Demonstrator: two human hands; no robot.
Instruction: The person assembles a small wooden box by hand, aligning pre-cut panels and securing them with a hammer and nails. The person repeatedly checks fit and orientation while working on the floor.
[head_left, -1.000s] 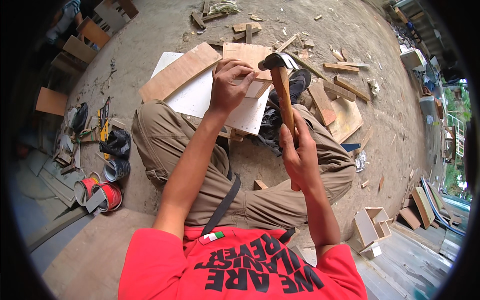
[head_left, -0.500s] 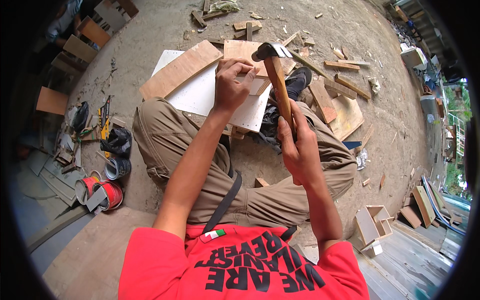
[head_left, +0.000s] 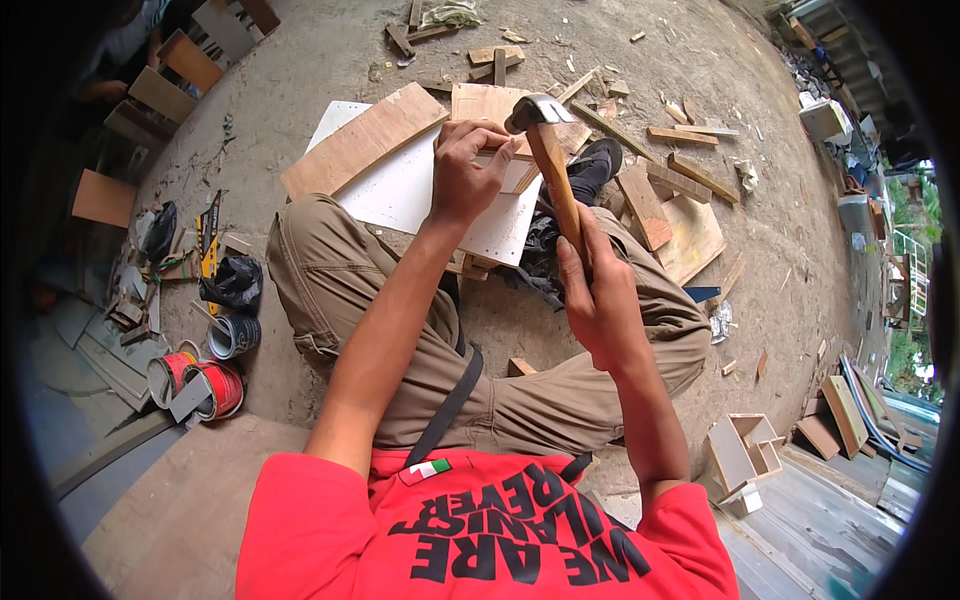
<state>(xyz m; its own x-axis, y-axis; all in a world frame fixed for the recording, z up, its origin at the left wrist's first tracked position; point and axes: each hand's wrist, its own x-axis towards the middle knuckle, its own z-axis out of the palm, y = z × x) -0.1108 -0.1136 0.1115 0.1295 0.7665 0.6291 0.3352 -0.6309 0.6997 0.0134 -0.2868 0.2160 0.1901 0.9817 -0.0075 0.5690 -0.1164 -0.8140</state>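
My right hand (head_left: 602, 305) is wrapped around the wooden handle of a claw hammer (head_left: 560, 185), its metal head raised at the far end. Just left of the hammer head, my left hand (head_left: 468, 172) is closed in a pinch over a small wooden assembly (head_left: 512, 172); whatever sits between its fingertips is too small to make out. That assembly rests on a white board (head_left: 385, 190) in front of my crossed legs, partly hidden by my left hand. A long plywood piece (head_left: 365, 140) lies across the board's left side, and another plywood panel (head_left: 482, 100) is behind the hand.
Wood offcuts (head_left: 690, 178) are scattered on the ground at the right. To my left stand red cans (head_left: 218, 390), a dark can (head_left: 234, 336) and a black plastic bag (head_left: 233, 282), near a yellow-and-black saw (head_left: 209, 240). A small wooden box (head_left: 742, 450) sits at lower right. Another person (head_left: 125, 50) is at far left.
The hammer head has dropped slightly and turned a little, close beside the left fingertips. My left hand keeps its pinch almost in place.
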